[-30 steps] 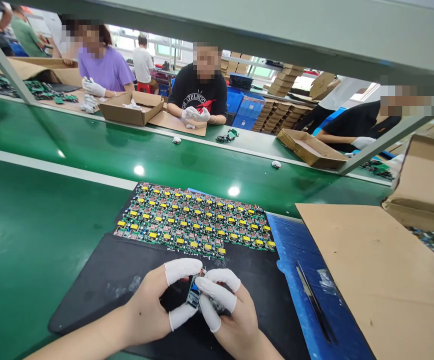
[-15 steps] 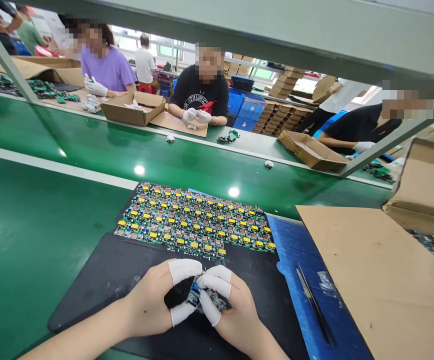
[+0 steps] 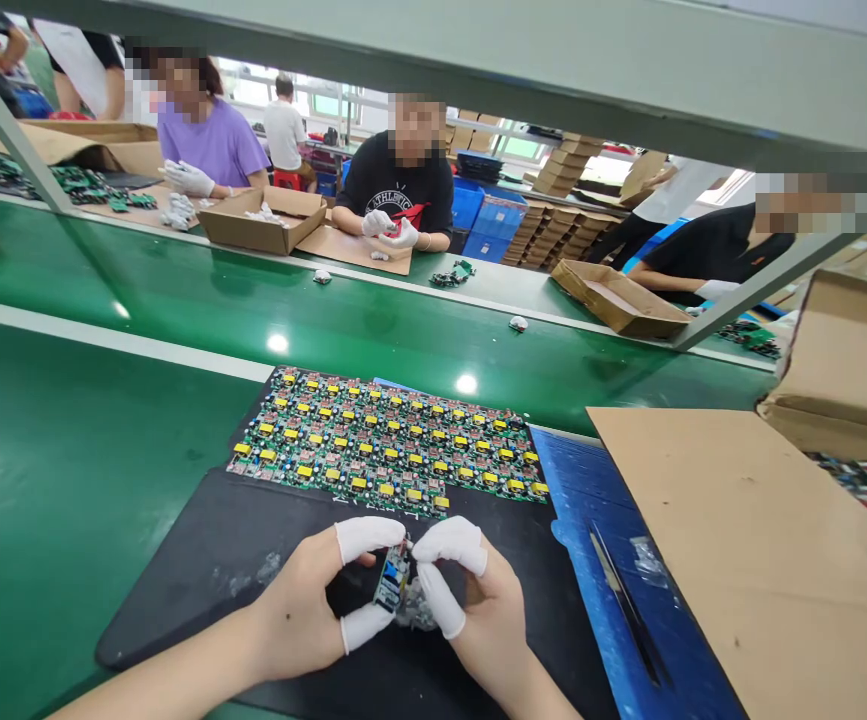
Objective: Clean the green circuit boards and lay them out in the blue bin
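A small board [image 3: 392, 577] is held up over the black mat [image 3: 178, 570], tilted, with a blue part showing on its face. The left hand [image 3: 302, 600] holds it between thumb and fingers, one white-capped tip at its upper end and the other at its lower end. The right hand [image 3: 489, 610] is narrowed, its capped thumb and forefinger almost together at the board's upper right edge; whether they grip anything cannot be told. Just below those tips, beside the board, is a grey clump [image 3: 416, 610], and it is unclear what it rests on. Beyond the hands, close-set rows of boards [image 3: 388, 440] with yellow parts lie at the mat's far side. To the right, a pair of tweezers [image 3: 624, 605] lies on a blue sheet [image 3: 564, 490], near a scrap of clear plastic [image 3: 650, 560]. A cardboard sheet [image 3: 748, 540] overlaps that side, next to a carton [image 3: 845, 350] with more boards in it. Farther out, two small white pieces sit well apart on the green belt [image 3: 140, 270]. Across it, a co-worker in black [image 3: 395, 190] handles something small, near an open box [image 3: 245, 230].
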Tool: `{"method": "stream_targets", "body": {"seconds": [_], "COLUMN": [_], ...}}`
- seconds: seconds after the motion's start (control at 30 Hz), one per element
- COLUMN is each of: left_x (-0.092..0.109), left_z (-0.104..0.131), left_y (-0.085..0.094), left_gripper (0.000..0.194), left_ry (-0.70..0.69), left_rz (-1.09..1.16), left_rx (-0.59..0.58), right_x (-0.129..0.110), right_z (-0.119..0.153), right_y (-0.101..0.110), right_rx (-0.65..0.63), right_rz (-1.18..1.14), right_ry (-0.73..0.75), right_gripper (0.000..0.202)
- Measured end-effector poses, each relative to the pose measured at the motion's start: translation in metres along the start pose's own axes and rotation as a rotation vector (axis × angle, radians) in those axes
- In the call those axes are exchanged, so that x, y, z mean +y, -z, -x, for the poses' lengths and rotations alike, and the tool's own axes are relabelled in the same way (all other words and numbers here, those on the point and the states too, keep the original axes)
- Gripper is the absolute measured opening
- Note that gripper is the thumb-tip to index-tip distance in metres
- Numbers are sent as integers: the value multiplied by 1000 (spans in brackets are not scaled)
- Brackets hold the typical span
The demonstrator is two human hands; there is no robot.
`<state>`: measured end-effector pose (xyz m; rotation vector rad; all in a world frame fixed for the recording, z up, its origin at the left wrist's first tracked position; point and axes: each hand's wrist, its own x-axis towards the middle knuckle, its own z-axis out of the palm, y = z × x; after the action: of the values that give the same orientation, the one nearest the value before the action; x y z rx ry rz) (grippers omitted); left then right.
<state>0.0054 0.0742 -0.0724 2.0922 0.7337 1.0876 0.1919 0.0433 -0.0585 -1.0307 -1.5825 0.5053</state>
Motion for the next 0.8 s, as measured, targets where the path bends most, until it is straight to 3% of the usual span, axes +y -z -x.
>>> {"method": "stream_targets", "body": {"seconds": [0.23,0.43,0.6,0.8], "left_x": [-12,-14,-10,-4], "left_z": [0,0,3,7], "left_y": [-1,0,0,-2], "left_gripper": [39,36,40,54], "left_ry": [-345,-420,-302,33], "left_rz": [-335,-380,-271,-5], "left_rx": [142,108,53,5], "right_x": [0,5,6,5], "right_z": [1,0,-1,0], "right_y": [-4,2,1,-1], "right_rx": [-77,-210,-221,-120], "right_rz": [39,110,163,-26], "right_ry": [43,144,212,-30], "right_gripper": [24,23,18,18]}}
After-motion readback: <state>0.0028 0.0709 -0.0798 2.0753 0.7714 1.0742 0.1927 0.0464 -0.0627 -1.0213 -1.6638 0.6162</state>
